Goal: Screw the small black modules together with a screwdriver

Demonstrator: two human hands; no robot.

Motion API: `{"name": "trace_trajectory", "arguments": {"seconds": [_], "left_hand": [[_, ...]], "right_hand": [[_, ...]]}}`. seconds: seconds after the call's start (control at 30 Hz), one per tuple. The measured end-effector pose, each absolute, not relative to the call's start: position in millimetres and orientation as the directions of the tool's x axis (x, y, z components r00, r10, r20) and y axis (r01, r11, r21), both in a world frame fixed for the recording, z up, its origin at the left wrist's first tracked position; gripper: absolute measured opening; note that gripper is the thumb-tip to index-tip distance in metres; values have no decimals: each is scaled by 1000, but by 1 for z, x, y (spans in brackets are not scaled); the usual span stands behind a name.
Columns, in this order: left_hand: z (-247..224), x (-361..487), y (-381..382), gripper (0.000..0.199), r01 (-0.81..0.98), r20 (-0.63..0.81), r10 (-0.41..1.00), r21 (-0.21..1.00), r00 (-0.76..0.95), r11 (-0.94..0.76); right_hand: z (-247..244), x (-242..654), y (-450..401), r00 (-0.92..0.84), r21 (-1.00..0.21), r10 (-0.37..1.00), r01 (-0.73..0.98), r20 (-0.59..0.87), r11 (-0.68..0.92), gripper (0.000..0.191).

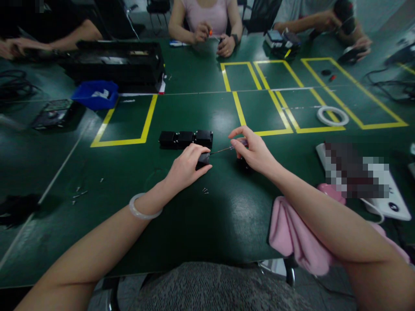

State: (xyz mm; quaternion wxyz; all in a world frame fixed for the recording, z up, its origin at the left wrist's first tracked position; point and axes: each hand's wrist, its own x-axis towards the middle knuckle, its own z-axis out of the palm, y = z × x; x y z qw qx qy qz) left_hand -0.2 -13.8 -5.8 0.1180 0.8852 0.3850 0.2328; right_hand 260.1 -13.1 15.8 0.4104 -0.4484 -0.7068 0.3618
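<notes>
My left hand grips a small black block low over the green table, thumb and fingers on either side of it. In my right hand is a screwdriver with a clear purplish handle. Its thin shaft points left, and the tip meets the right end of the block. Just behind my left hand, a row of three similar black blocks stands with small metal bits at the joints. Another dark piece lies under my right hand, partly hidden. Several small screws lie nearer to me.
More screws are scattered at left. A blue bin stands beside a long black housing. At right are a tape roll, a pink cloth and a white box. Co-workers' hands are across the table.
</notes>
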Motion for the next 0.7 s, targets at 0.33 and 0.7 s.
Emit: {"name": "trace_trajectory", "arguments": {"seconds": [0.33,0.7], "left_hand": [[-5,0,-14,37,630,314,737,384,598,-675],[-5,0,-14,37,626,328,726,367,605,-688]], "right_hand": [[17,260,-13,-250,-879,935,344,253,330,9],[15,260,-13,-225,-880,936,336,272,337,12]]}}
